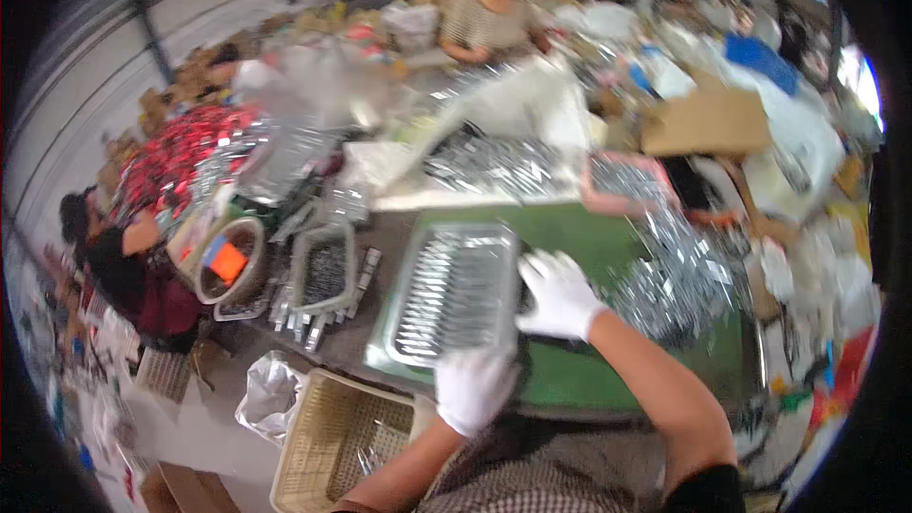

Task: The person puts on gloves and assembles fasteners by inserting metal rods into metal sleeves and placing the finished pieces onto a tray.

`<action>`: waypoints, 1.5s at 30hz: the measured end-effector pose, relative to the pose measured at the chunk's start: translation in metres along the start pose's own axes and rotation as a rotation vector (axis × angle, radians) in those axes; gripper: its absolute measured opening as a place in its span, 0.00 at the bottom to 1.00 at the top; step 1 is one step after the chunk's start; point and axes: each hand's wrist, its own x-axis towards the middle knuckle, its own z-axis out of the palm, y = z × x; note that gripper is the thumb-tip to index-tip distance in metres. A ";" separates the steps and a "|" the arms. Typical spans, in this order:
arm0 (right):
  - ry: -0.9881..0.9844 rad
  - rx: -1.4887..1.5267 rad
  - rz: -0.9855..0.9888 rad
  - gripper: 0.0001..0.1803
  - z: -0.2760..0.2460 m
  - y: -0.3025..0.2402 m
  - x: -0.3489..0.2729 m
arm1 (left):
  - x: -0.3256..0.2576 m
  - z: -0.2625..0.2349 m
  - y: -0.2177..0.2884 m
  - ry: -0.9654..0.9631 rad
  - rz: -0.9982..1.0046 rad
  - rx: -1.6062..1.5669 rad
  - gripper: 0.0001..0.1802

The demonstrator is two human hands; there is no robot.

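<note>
A clear plastic tray point(496, 236) lies slightly askew on the green work surface point(589, 370) in front of me. Rows of shiny metal pieces point(432, 294) fill its left part, and ridged slots show on the right. My left hand point(475, 389), in a white glove, is at the tray's near edge with its fingers curled at the rim; the fingertips are blurred. Beside the right rim is my right hand point(560, 296), also gloved, thumb and fingers apart. Something dark shows between them, too unclear to name. A loose heap of shiny metal strips point(674, 280) lies to its right.
Left of the tray stand a tub of dark small parts point(324, 268) and a round tub holding an orange item point(226, 261). A cream plastic basket point(302, 442) is near my left forearm. A pink tray point(622, 185) sits far right. Other people point(494, 14) work across and at left.
</note>
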 end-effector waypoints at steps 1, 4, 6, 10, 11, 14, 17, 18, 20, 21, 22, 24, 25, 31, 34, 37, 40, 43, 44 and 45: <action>0.024 -0.056 -0.045 0.48 0.011 0.007 -0.001 | -0.004 0.006 -0.004 -0.051 -0.016 -0.035 0.14; -0.049 -0.103 -0.102 0.47 0.018 0.014 -0.009 | -0.004 0.004 -0.006 0.110 0.067 -0.095 0.17; -0.088 -0.063 -0.125 0.45 0.011 0.012 -0.003 | -0.006 0.006 -0.008 0.173 0.080 -0.101 0.20; 0.002 0.008 -0.210 0.34 0.013 0.007 0.001 | -0.015 0.010 -0.013 0.133 0.061 -0.141 0.21; -0.023 0.005 -0.197 0.32 0.013 0.007 0.001 | -0.015 0.011 -0.014 0.131 0.064 -0.153 0.21; 0.039 0.021 -0.178 0.31 0.014 0.005 -0.001 | -0.014 0.015 -0.014 0.134 0.054 -0.172 0.21; 0.077 0.022 -0.171 0.28 0.017 0.000 -0.004 | -0.008 0.010 -0.007 0.218 0.042 -0.171 0.18; 0.074 0.021 -0.182 0.28 0.020 0.002 -0.007 | -0.007 0.008 -0.005 0.274 0.045 -0.167 0.14; 0.040 -0.061 -0.201 0.28 0.020 0.004 -0.012 | -0.008 0.006 -0.007 0.261 0.050 -0.161 0.16; 0.038 -0.061 -0.210 0.28 0.018 0.003 -0.013 | -0.009 0.005 -0.007 0.239 0.061 -0.159 0.18; 0.083 -0.073 -0.229 0.28 0.016 0.000 -0.014 | -0.010 0.006 -0.008 0.243 0.056 -0.155 0.18; 0.128 -0.085 -0.255 0.28 0.010 -0.007 -0.017 | -0.011 0.009 -0.008 0.266 0.064 -0.175 0.17; 0.137 -0.113 -0.278 0.27 0.006 -0.012 -0.020 | -0.011 0.009 -0.008 0.271 0.060 -0.171 0.17; 0.096 -0.151 -0.385 0.23 -0.006 -0.013 -0.030 | -0.010 0.006 -0.006 0.266 0.061 -0.178 0.15; -0.022 -0.064 -0.635 0.27 0.010 0.011 -0.022 | -0.011 0.006 -0.005 0.275 0.050 -0.146 0.14; -0.009 -0.024 -0.494 0.22 0.002 0.000 -0.039 | -0.011 0.007 -0.005 0.277 0.049 -0.139 0.15; 0.006 0.034 -0.499 0.22 0.005 0.006 -0.042 | -0.012 0.010 -0.007 0.261 0.053 -0.137 0.16; 0.001 0.019 -0.523 0.23 0.005 0.009 -0.044 | -0.013 0.012 -0.007 0.278 0.058 -0.138 0.17; -0.014 -0.019 -0.526 0.24 0.003 0.009 -0.044 | -0.013 0.011 -0.007 0.278 0.059 -0.139 0.18; -0.030 -0.057 -0.532 0.24 0.001 0.007 -0.044 | -0.013 0.010 -0.006 0.278 0.058 -0.137 0.18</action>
